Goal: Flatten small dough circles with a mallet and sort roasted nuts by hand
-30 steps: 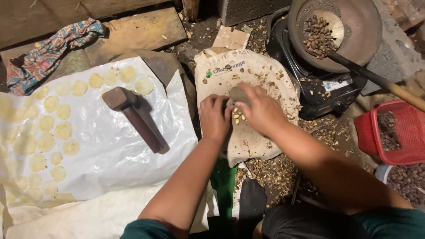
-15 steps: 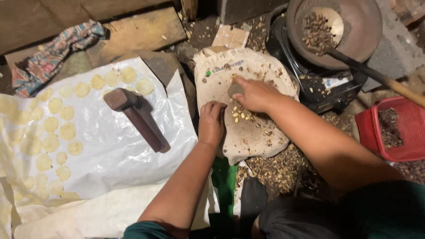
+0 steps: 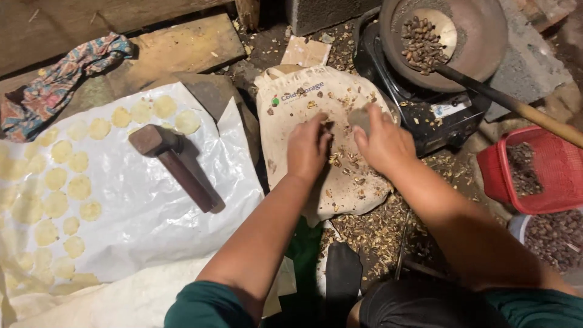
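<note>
Nuts [image 3: 346, 161] lay scattered, cracked and mixed with shell bits, on the cloth [image 3: 291, 127] in the middle of the floor, between the two hands. Nearest, loose husks [image 3: 370, 234] littered the ground below the cloth's edge. The left hand [image 3: 308, 149] rested palm down, its fingers [image 3: 319, 124] drawn narrow and pinching at something small; what, I could not tell. The right hand [image 3: 385, 143] gripped a grey stone [image 3: 359, 116], fingers wrapped over it. Done well, I judge, the strike should be short and square, with the left fingertips kept clear of the stone and each nut seated flat so that it did not skid on the cloth.

To the left, pale flattened discs [image 3: 79, 187], thin and round, lay in rows on crinkled white plastic [image 3: 139, 243], with a wooden mallet [image 3: 176, 167] lying across it. At the right stood a red mesh basket [image 3: 495, 173]. Farthest, a dark, dull metal pan [image 3: 480, 36] on a black stove [image 3: 419, 115] held whole brown nuts on a ladle [image 3: 443, 24].
</note>
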